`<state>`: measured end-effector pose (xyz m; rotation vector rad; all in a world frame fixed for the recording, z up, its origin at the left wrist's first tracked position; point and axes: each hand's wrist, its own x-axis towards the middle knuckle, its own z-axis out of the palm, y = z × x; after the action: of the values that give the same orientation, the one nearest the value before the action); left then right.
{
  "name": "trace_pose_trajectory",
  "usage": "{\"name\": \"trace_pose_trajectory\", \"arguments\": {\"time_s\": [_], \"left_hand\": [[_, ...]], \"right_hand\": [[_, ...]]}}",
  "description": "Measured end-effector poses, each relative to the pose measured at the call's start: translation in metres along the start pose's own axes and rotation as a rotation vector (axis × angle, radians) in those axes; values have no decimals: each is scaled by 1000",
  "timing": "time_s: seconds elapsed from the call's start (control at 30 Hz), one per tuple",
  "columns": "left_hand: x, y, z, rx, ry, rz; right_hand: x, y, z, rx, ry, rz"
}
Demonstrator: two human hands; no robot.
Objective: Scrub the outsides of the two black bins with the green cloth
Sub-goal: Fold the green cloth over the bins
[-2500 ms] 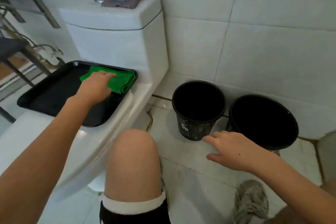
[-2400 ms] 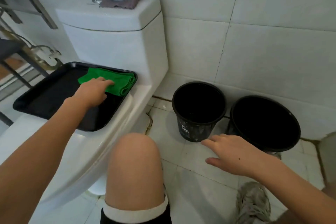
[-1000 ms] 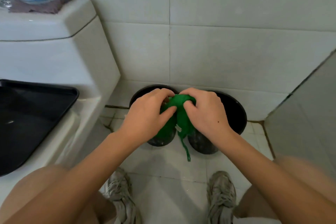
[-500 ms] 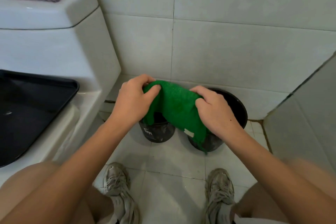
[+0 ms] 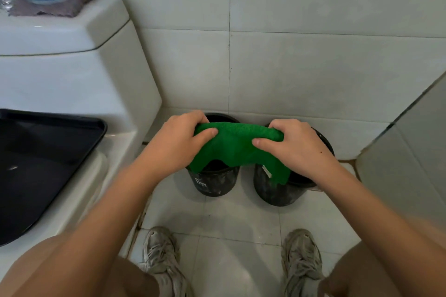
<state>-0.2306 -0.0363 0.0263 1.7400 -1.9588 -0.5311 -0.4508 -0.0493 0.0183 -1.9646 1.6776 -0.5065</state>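
- White tiles cover the wall and the floor (image 5: 241,222); the toilet (image 5: 72,75) stands at the left with a black tray (image 5: 48,164) on its seat, and my two shoes show at the near edge.
- Both black bins sit on the floor against the far wall, side by side and just apart: the left bin (image 5: 214,183) is the smaller, the right bin (image 5: 280,194) the wider.
- My left hand (image 5: 178,142) pinches the left end of the green cloth (image 5: 237,149), thumb on the near face and fingers curled over the top edge.
- My right hand (image 5: 296,147) grips the right end the same way, so both hands are closed on the cloth and neither is free.
- Stretched between my hands, the cloth runs left to right, above the bin mouths and spanning both; its lower edge sags, and the right corner with a small white tag hangs down over the rim of the right bin.
- Those bin walls I must scrub lie below the cloth and on its near side, streaked with pale grime.
- Each hand is above its own bin, so I judge either could start; I would need to bunch the cloth into one hand and bring it down to a near wall while the other hand steadies the rim.
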Motion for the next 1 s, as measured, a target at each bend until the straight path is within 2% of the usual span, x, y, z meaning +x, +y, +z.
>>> {"name": "trace_pose_trajectory", "arguments": {"time_s": [0.17,0.23,0.4,0.5,0.57,0.67,0.73,0.83,0.9,1.0], "left_hand": [[0,12,32,-212,119,-209],[-3,19,43,-290,128,-242],[-13,42,51,-708,-42,-216],[-13,44,43,-866,-144,-175],[-8,37,34,-849,-95,-171],[-1,21,28,-499,122,11],[0,14,26,-424,125,83],[3,13,21,-612,-30,59],[3,15,20,-702,-95,82],[-1,19,28,-717,-33,83]], "right_hand": [[7,2,22,83,7,94],[7,2,33,211,-2,125],[2,-5,48,672,79,176],[1,-6,41,763,66,143],[1,-6,34,767,43,102],[1,-11,23,760,7,21],[1,-11,13,810,-30,-16],[0,-12,-2,850,-107,-85],[-1,-13,-3,894,-88,-70],[-4,-15,6,992,28,64]]}}
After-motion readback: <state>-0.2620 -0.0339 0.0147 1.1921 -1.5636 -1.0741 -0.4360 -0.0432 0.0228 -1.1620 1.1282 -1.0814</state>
